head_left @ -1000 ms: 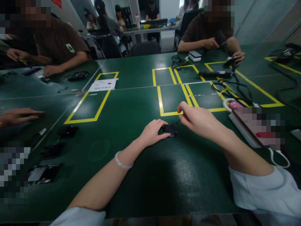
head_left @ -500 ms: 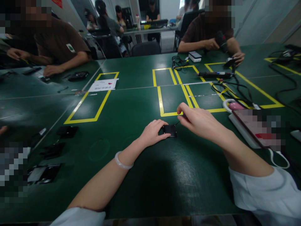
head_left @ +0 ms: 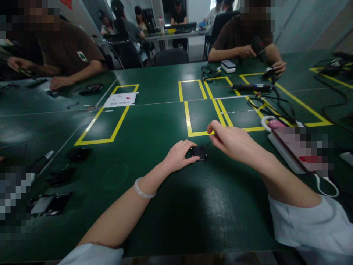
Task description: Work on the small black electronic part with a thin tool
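Note:
A small black box-like part (head_left: 199, 152) lies on the green table. My left hand (head_left: 180, 155) grips its left side, thumb along the near edge and fingers at the far edge. Past the part's far right corner, my right hand (head_left: 224, 140) is closed on a thin dark screwdriver-like tool (head_left: 208, 144). Its slim shaft slants down toward that corner; most of the tool is hidden inside the fingers. Whether the tip touches the part, I cannot tell.
Several black parts (head_left: 59, 176) lie at the left. A phone-like slab (head_left: 300, 151) on a white box sits at the right, near tangled cables (head_left: 278, 106) and a black pen-shaped tool (head_left: 252, 88). Yellow tape (head_left: 113, 125) marks the table (head_left: 154, 121). Across it, a co-worker holds a power drill (head_left: 258, 48).
Both hands keep nearly the same place, the left still on the black part. The dark tool's handle, partly visible before between my right fingers, is now more hidden.

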Action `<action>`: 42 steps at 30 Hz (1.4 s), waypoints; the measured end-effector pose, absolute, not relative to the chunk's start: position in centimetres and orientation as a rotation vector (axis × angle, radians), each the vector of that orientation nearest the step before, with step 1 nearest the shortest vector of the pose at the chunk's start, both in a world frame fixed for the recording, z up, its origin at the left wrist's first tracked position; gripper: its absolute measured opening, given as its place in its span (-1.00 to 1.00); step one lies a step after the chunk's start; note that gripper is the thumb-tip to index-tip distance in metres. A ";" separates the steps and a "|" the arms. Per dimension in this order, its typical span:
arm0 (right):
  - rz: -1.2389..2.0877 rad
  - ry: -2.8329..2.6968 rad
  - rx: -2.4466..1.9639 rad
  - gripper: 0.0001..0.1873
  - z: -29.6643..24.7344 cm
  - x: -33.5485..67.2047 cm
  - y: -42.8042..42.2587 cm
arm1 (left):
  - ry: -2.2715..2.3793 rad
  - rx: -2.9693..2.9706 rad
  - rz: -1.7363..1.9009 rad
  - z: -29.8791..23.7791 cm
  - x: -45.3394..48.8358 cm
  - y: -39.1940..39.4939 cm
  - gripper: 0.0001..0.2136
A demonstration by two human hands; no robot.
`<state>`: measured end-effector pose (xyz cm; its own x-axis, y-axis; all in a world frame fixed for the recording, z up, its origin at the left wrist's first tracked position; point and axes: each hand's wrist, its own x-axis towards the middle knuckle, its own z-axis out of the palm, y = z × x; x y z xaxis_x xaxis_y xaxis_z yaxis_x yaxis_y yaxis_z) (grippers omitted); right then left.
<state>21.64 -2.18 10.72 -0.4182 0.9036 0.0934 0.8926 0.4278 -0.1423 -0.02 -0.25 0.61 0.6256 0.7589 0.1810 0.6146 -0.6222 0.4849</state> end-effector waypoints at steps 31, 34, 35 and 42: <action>0.110 -2.516 -1.610 -0.75 10.8 21.7 -2.2 | 1.094 2.486 0.533 0.5 0.0 -0.3 -0.65; 0.112 -2.502 -1.621 -0.74 10.8 21.7 -2.1 | 1.097 2.483 0.531 0.5 0.0 -0.3 -0.65; 0.103 -2.502 -1.633 -0.73 10.8 21.7 -2.1 | 1.096 2.480 0.532 0.5 0.0 -0.3 -0.64; 0.116 -2.490 -1.613 -0.76 10.7 21.8 -2.1 | 1.087 2.481 0.532 0.6 0.0 -0.3 -0.65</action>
<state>21.76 -2.13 10.65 -0.3993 0.9112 0.1016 0.8979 0.4110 -0.1577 -0.02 -0.26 0.57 0.6295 0.7540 0.1878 0.6107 -0.6295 0.4804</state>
